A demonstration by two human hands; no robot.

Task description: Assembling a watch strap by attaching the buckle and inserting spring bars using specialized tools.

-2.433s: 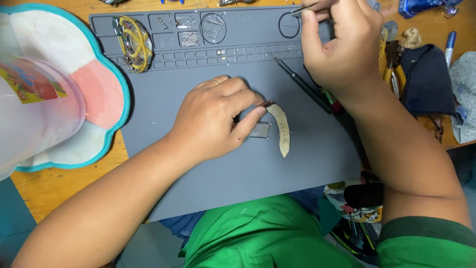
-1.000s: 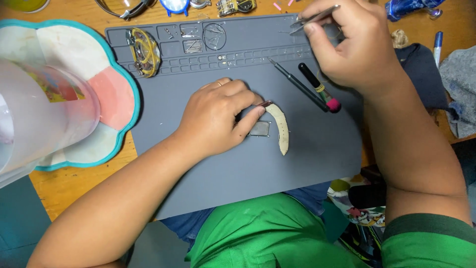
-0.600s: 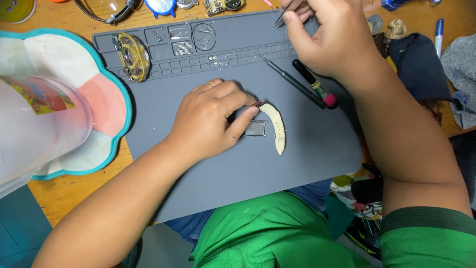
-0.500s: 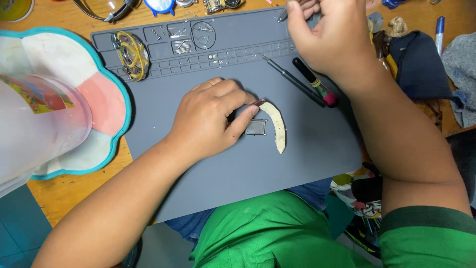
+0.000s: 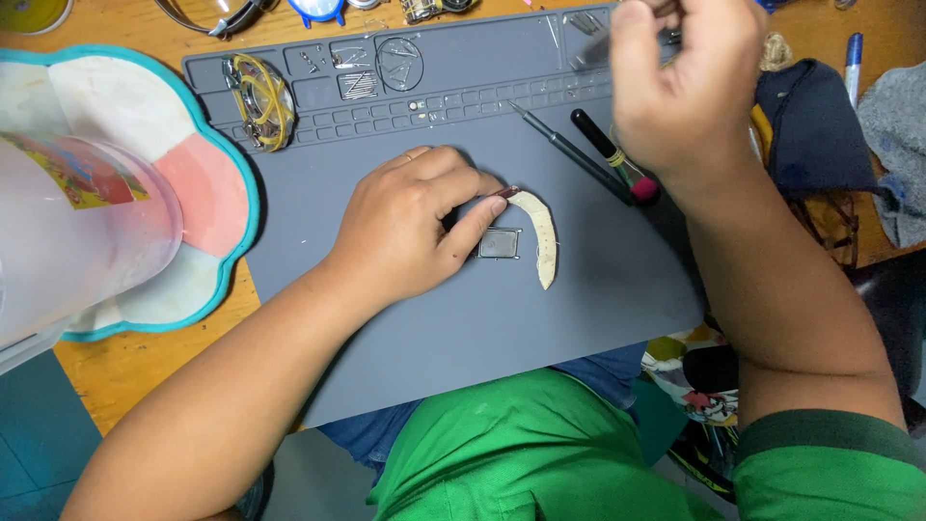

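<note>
Watch [image 5: 502,241] on grey mat [image 5: 463,328], wooden table [image 5: 125,362]

right hand [image 5: 690,92] blurred, fingers [image 5: 666,12] cut off — tool unclear

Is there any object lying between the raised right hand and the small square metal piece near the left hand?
Yes. Two slim tools lie on the grey mat between the right hand and the metal piece.

Left hand [image 5: 410,227]: palm down, fingers curled, thumb and forefinger pinched, resting mid-mat.
Right hand [image 5: 690,82]: raised near the mat's far right edge, fingers bunched, blurred.
Forearms: both bare, angled inward from the near edge.
</note>
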